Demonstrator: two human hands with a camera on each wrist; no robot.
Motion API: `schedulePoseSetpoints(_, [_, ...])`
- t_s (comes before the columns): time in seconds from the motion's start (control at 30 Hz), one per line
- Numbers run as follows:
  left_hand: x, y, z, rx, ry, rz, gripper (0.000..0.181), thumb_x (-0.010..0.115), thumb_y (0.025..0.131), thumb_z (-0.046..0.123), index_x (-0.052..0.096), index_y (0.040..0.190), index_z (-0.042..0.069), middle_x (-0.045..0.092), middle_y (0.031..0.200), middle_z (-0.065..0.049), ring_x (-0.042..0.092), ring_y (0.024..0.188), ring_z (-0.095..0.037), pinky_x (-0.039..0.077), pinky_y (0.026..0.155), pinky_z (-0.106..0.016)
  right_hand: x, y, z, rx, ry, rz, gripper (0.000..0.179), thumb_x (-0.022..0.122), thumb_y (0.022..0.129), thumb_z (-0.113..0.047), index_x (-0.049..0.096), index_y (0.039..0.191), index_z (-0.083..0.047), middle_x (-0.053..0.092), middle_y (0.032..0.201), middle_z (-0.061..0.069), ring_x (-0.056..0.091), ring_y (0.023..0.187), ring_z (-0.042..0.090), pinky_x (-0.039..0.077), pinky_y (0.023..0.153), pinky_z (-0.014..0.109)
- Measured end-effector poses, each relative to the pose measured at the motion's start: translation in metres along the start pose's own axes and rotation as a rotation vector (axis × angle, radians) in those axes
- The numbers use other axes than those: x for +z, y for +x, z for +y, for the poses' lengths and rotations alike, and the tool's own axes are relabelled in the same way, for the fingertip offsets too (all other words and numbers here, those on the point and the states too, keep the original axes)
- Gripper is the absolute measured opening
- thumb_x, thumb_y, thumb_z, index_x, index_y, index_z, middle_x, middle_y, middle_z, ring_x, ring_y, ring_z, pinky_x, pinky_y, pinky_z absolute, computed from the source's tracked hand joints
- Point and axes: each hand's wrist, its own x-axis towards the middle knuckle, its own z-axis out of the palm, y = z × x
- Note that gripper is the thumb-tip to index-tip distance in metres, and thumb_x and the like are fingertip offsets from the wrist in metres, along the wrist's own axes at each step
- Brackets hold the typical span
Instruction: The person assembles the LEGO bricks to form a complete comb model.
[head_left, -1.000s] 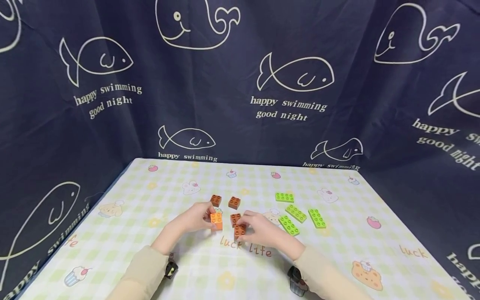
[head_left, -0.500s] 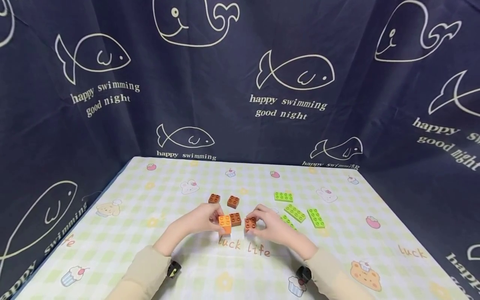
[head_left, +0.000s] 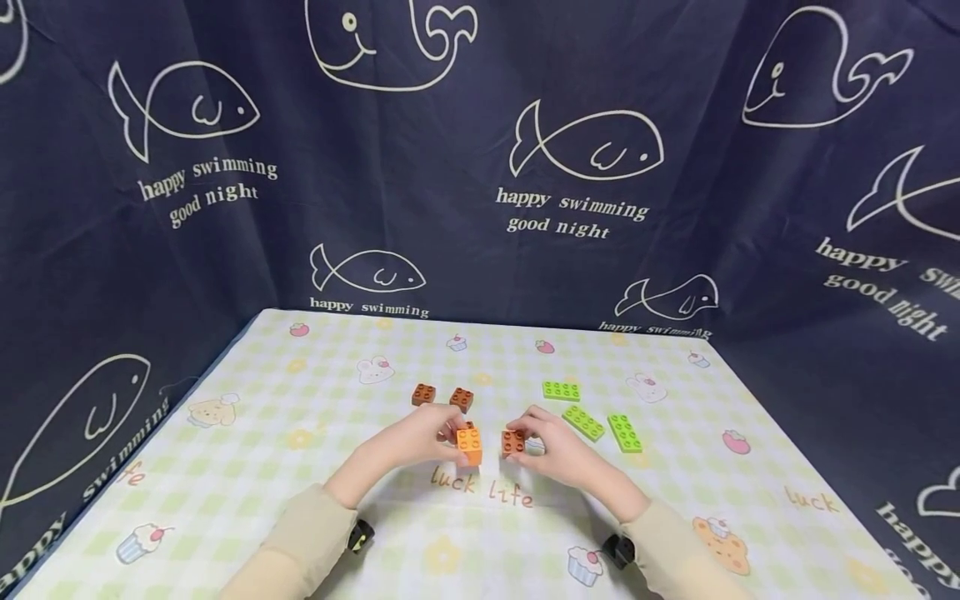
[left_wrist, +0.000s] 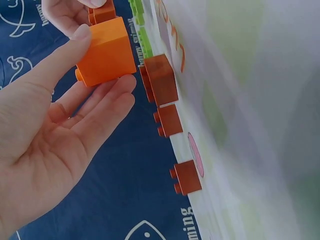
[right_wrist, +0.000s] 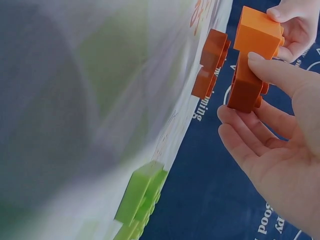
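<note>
My left hand [head_left: 422, 439] pinches an orange brick [head_left: 469, 447] between thumb and fingers, studs facing up. Opposite it, my right hand [head_left: 561, 452] grips a reddish-brown brick [head_left: 513, 442] of the same two-by-two stud kind. A small gap parts the two bricks in the head view. Both wrist views show the orange brick [left_wrist: 107, 54] and the held brown brick [right_wrist: 245, 86] raised off the tabletop. Two more brown bricks lie behind the left hand, one of them this brown brick [head_left: 461, 400]. A third brown brick [left_wrist: 161, 80] is mostly hidden by that hand in the head view.
Flat green bricks [head_left: 582, 422] with eight-stud tops lie right of centre, beyond the right hand. A patterned cloth [head_left: 285, 467] covers the table. Dark blue curtain [head_left: 450, 183] hangs close behind the table's far edge.
Both hands have shifted to the right with their bricks. The brown brick in my right hand has come away from beside another brown brick, and the orange one now overlaps that brick's spot.
</note>
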Motion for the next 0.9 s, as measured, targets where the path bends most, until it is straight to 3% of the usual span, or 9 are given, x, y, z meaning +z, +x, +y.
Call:
schedulePoseSetpoints(0.37, [0.010, 0.009, 0.006, -0.019, 0.083, -0.003, 0.036, 0.080, 0.072, 0.029, 0.061, 0.096, 0.010, 0.064, 0.088, 0.003, 0.060, 0.082, -0.011, 0.051, 0.075, -0.025, -0.008, -0.011, 0.005, 0.063, 0.013, 0.029, 0.032, 0.075, 0.077, -0.015, 0.063, 0.106, -0.008, 0.059, 0.096, -0.002, 0.060, 0.089, 0.013, 0.053, 0.083, 0.032])
schedulePoseSetpoints(0.6, [0.016, 0.015, 0.011, 0.008, 0.049, -0.010, 0.033, 0.080, 0.073, 0.024, 0.061, 0.095, 0.008, 0.064, 0.087, 0.001, 0.061, 0.080, -0.011, 0.053, 0.076, -0.025, -0.016, -0.014, 0.005, 0.116, 0.003, 0.008, 0.033, 0.075, 0.077, -0.017, 0.063, 0.107, -0.010, 0.059, 0.097, -0.002, 0.059, 0.091, 0.014, 0.052, 0.085, 0.036])
schedulePoseSetpoints(0.9, [0.023, 0.020, 0.010, 0.021, 0.041, -0.024, 0.033, 0.081, 0.073, 0.023, 0.061, 0.095, 0.008, 0.063, 0.087, 0.002, 0.058, 0.080, -0.009, 0.051, 0.074, -0.021, -0.022, -0.018, 0.007, 0.072, -0.006, 0.024, 0.036, 0.077, 0.075, -0.018, 0.065, 0.108, -0.011, 0.059, 0.097, -0.004, 0.059, 0.090, 0.013, 0.053, 0.083, 0.036])
